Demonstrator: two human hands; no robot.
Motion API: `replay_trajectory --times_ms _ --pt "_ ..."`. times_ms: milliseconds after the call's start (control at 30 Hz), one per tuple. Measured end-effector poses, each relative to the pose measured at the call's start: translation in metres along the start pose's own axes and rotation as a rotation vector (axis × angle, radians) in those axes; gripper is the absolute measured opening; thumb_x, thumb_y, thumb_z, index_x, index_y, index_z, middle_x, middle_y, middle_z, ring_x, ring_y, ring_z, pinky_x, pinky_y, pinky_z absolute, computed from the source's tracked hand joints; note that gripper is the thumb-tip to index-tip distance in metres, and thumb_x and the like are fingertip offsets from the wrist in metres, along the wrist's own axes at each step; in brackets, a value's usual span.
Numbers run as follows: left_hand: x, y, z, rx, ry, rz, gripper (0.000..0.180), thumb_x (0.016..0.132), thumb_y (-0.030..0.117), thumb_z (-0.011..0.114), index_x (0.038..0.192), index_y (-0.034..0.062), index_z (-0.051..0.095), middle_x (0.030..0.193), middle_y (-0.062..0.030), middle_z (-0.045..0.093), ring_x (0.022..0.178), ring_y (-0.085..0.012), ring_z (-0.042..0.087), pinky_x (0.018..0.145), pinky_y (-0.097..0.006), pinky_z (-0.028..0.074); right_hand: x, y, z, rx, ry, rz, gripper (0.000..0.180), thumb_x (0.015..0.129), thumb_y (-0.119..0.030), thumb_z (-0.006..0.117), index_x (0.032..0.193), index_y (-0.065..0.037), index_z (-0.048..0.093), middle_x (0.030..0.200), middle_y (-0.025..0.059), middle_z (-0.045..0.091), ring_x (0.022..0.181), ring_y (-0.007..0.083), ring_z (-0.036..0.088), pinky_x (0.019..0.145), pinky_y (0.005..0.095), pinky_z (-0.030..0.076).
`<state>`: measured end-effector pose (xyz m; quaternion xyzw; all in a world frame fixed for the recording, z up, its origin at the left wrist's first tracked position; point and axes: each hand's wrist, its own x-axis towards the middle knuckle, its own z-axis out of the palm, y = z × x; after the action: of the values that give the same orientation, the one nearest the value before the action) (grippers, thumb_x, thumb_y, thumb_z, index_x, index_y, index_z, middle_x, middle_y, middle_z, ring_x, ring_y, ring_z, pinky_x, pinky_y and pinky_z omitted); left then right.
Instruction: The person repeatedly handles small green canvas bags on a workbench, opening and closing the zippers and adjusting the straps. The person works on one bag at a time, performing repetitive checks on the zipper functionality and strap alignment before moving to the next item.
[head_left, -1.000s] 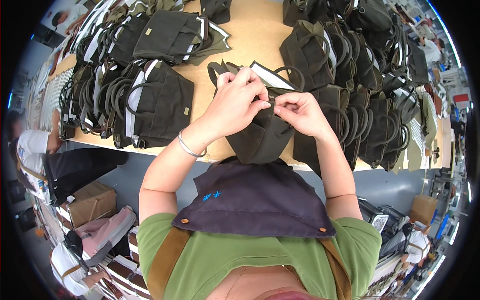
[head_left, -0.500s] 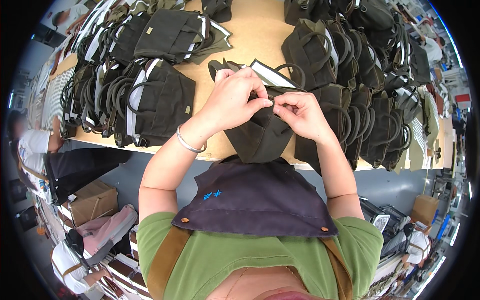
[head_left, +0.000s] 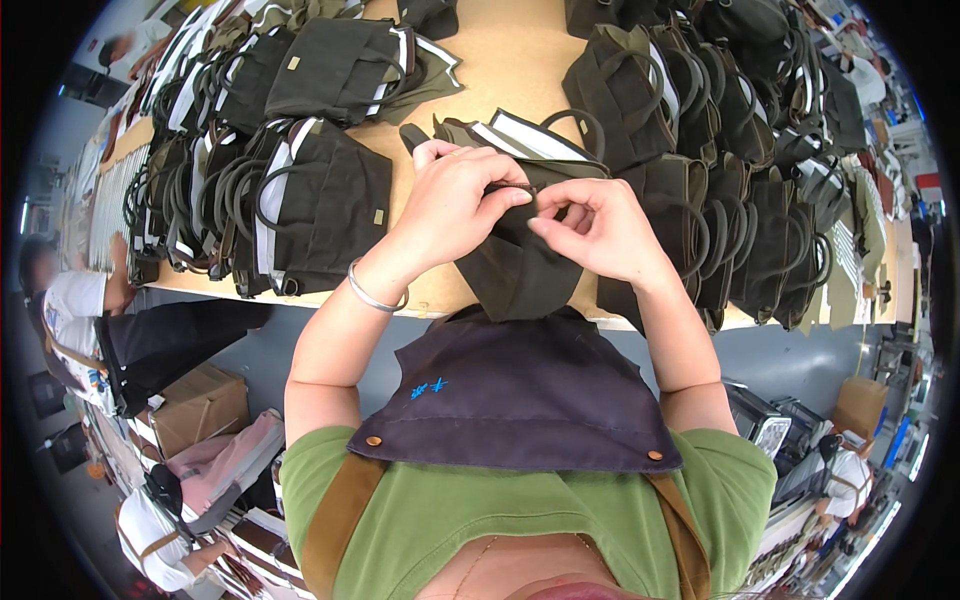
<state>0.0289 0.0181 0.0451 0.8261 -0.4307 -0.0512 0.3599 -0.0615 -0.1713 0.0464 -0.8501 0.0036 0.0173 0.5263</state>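
A dark olive fabric handbag [head_left: 520,275] hangs over the near edge of the table, its pointed lower part toward my apron. My left hand [head_left: 455,205] is closed on the bag's upper edge, thumb and fingers pinching the fabric. Across from it, my right hand [head_left: 600,228] has its thumb and forefinger at the same dark edge, the other fingers curled. Whether a small part sits between the fingertips is too small to tell. Beyond the hands lie the bag's rounded handle [head_left: 590,125] and its white-edged panel [head_left: 530,135].
Rows of similar dark bags stand on the left [head_left: 330,190] and the right [head_left: 660,200] of the tan table [head_left: 500,60]. Cardboard boxes [head_left: 205,405] sit on the floor at the left. Other people [head_left: 75,310] work nearby on both sides.
Both hands and the bag have shifted slightly left. My right thumb has dropped away from the forefinger, and more of the bag's far panel shows behind the hands.
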Motion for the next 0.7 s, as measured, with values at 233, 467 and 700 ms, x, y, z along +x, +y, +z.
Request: replay_trajectory --times_ms 233,467,700 --pt "-0.004 0.000 -0.003 -0.017 -0.007 0.033 0.006 0.085 0.012 0.067 0.089 0.0079 0.063 0.079 -0.0016 0.060 0.080 -0.0177 0.056 0.092 -0.036 0.027 0.000 -0.003 0.011 -0.028 0.019 0.117 0.016 0.076 -0.015 0.079 0.079 -0.002 0.070 0.064 0.0033 0.066 0.051 0.0076 0.057 0.048 0.0249 0.042" --pt "-0.003 0.003 -0.001 -0.030 -0.013 0.074 0.003 0.084 0.012 0.067 0.086 0.0109 0.064 0.075 -0.0008 0.059 0.079 -0.0193 0.057 0.092 -0.038 0.028 -0.002 0.004 0.013 -0.014 -0.005 0.050 0.016 0.077 -0.013 0.077 0.073 -0.003 0.066 0.056 0.0030 0.059 0.047 0.0075 0.048 0.046 0.0263 0.037" --pt "-0.004 -0.003 -0.005 0.017 -0.058 0.102 0.005 0.083 0.013 0.068 0.087 0.0124 0.065 0.078 0.0017 0.056 0.080 -0.0163 0.052 0.092 -0.034 0.025 0.008 0.006 -0.020 -0.375 -0.109 -0.222 0.042 0.066 -0.039 0.084 0.093 -0.010 0.071 0.087 0.0065 0.070 0.084 0.0234 0.068 0.070 0.0355 0.053"
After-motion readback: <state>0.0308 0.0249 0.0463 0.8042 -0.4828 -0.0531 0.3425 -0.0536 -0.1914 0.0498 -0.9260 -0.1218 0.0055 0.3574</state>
